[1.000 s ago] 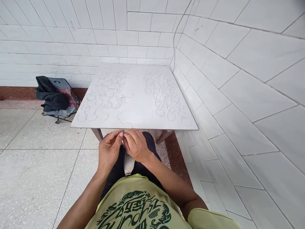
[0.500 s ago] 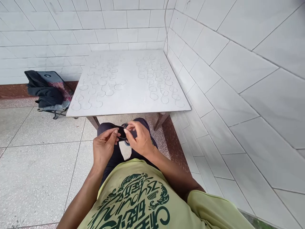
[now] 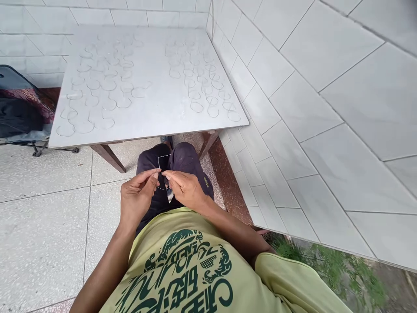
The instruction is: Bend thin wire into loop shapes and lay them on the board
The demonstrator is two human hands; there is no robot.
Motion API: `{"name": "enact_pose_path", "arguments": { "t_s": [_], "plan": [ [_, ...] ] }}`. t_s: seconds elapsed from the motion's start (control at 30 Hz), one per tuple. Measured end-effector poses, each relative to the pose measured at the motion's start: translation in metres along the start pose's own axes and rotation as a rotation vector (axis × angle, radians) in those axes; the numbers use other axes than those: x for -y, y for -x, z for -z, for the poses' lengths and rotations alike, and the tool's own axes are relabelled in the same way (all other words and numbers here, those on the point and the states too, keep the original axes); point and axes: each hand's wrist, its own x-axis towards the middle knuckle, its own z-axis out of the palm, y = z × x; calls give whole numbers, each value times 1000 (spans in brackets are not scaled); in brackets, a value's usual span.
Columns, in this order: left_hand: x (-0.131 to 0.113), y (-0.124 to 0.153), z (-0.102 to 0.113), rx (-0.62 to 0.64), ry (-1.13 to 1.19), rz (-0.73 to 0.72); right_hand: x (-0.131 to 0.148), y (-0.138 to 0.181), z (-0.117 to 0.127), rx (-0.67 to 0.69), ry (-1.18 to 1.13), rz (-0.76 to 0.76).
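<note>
Head view: the person's left hand (image 3: pixel 137 196) and right hand (image 3: pixel 184 189) are raised over the lap, just below the near table edge. Both are narrowly pinched, thumb against fingers, and their fingertips nearly meet on a thin wire (image 3: pixel 159 161). The wire is bent into a squarish loop that stands up above the pinch, against the dark shorts (image 3: pixel 184 158). A small pale strip (image 3: pixel 170 195) hangs below the hands; its nature and attachment cannot be determined.

Ahead stands a white-topped table (image 3: pixel 153 119) on dark wooden legs (image 3: pixel 108 158). On it lie two groups of curved wire loops, a left group (image 3: pixel 97 89) and a right group (image 3: pixel 196 78), separated by a bare strip. A folding chair (image 3: pixel 19 108) with dark cloth (image 3: pixel 18 119) on it stands left of the table. White tiled wall (image 3: pixel 325 108) runs along the right side. Speckled floor tile (image 3: pixel 42 243) lies underfoot.
</note>
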Motion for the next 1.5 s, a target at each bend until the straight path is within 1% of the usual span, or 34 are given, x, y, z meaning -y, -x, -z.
{"name": "enact_pose_path", "arguments": {
  "t_s": [0.1,0.17,0.27,0.4,0.57,0.7,0.8,0.87,0.93,1.17,1.33,1.5],
  "plan": [
    [10,2,-3,77,195,87,-2,12,-2,13,-9,-42],
    [18,3,-6,77,257,129,-5,18,-5,37,0,-66],
    [27,3,-10,62,289,196,-9,24,-8,95,31,-89],
    [36,0,-13,60,376,265,-13,25,-10,158,48,-66],
    [39,-3,-15,100,464,332,-14,20,-12,179,151,-84],
    [36,-6,-13,117,543,370,-16,18,-17,167,138,-26],
    [37,-10,-11,119,544,370,-19,19,-22,222,118,4],
    [42,-13,-11,108,530,378,-22,20,-24,292,119,23],
    [47,-15,-10,102,530,392,-23,20,-26,323,126,37],
    [61,-15,-6,96,530,409,-26,13,-35,306,132,26],
    [65,-20,-6,99,487,403,-33,12,-42,332,151,-10],
    [70,-29,-2,182,470,439,-46,14,-39,334,123,17]
  ]
}}
